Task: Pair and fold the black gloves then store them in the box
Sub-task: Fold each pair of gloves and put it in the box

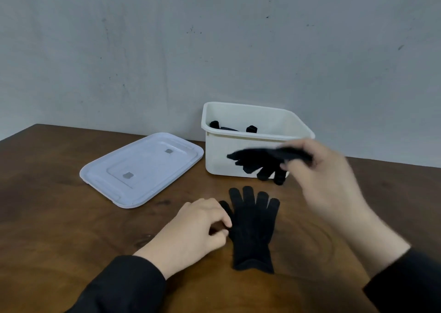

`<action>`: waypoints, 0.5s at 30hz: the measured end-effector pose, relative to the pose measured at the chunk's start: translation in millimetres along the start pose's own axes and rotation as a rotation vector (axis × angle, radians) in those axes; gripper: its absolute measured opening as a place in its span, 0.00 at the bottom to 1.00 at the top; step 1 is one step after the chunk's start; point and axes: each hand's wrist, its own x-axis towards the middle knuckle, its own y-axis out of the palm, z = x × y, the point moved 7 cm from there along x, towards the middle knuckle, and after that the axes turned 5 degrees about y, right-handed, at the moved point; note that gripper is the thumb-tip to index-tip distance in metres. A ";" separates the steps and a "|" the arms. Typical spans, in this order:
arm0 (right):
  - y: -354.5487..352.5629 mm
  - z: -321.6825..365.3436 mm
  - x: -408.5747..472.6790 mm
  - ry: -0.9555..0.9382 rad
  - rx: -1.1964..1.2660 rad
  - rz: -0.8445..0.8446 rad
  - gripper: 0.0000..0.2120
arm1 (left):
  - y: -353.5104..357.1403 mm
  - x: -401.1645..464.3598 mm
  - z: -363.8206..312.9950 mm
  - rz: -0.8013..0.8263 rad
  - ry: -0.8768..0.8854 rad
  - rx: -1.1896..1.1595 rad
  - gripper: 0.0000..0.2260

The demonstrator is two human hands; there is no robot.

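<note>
A black glove [253, 226] lies flat on the wooden table, fingers pointing away from me. My left hand [198, 226] pinches its left edge near the thumb. A second black glove [265, 162] hangs in the air in front of the box, its fingers drooping, gripped at the cuff end by my right hand [329, 179]. The white box [219, 155] stands open behind, with more black gloves [229, 127] inside it.
The white lid [143, 169] lies flat on the table to the left of the box. A grey wall rises directly behind the table. Bare wood stretches to the far left and in front of me.
</note>
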 end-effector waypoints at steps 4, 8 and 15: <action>55.1 -56.0 -57.5 -0.005 -0.205 0.356 0.20 | 13.0 -1.1 -1.1 0.129 -0.010 0.109 0.20; 75.1 -84.1 -86.3 -0.098 -0.305 0.495 0.12 | 17.6 -1.2 -3.1 0.146 0.001 0.185 0.24; 76.6 -83.5 -85.7 -0.169 -0.358 0.475 0.14 | 20.2 0.3 -4.2 0.161 -0.003 0.228 0.24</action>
